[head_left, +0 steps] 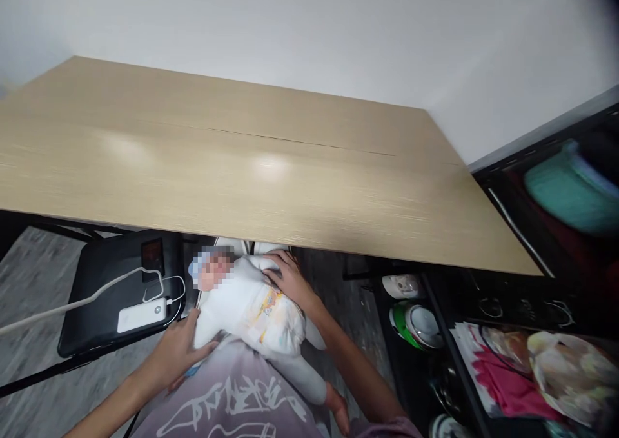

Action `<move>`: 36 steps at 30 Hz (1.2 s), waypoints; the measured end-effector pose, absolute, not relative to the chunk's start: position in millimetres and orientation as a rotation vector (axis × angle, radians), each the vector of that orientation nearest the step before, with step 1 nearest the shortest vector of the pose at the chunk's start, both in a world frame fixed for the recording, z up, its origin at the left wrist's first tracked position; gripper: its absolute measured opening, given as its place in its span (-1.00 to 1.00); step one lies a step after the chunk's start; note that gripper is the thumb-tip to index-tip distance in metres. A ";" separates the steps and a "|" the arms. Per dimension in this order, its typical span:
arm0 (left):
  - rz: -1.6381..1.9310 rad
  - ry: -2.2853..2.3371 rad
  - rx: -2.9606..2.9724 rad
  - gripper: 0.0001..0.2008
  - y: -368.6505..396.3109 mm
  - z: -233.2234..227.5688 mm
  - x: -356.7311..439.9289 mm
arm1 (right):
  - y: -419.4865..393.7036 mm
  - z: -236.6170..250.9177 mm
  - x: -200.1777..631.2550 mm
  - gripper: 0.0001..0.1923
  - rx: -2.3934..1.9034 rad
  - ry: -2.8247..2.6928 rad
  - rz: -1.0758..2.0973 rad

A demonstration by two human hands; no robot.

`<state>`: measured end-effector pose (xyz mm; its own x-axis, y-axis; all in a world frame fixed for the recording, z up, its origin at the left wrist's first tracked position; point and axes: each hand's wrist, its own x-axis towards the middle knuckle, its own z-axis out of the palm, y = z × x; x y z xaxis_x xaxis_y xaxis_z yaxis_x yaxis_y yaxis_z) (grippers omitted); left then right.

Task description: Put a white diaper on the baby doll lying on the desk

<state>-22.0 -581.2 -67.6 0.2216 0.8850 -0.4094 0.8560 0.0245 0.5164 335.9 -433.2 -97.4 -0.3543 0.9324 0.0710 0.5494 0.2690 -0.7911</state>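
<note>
A doll-like figure in white, wearing a printed diaper, lies on its side across my lap, against my purple shirt. Its head, blurred out, points left, and one bare foot hangs at the lower right. The blur keeps me from being sure whether it is a doll or a person. My left hand is closed around its white sleeve near the chest, thumb stretched towards the body. My right hand curls over its other white arm, just below the table edge.
A wooden table spans the view ahead, against a white wall. On a black chair at left lie a white power bank with cables and a dark phone-like device. A black shelf at right holds cans, pink cloth and bags.
</note>
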 end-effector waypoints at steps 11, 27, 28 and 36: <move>0.466 1.123 2.319 -0.65 -519.6 -12.7 49.4 | -485.0 -79.2 358.9 -0.76 -1.408 -1.803 1.212; 0.119 0.685 2.087 -0.90 -486.8 24.7 64.2 | -473.7 -55.6 340.9 -0.64 -1.037 -2.152 1.091; 0.082 0.648 2.054 -0.89 -488.0 29.6 58.5 | -478.4 -47.2 339.0 -0.68 -1.008 -2.217 1.111; 0.157 0.566 2.029 -0.73 -478.2 -4.9 100.8 | -517.2 -24.8 415.2 -0.31 -1.380 -1.925 1.536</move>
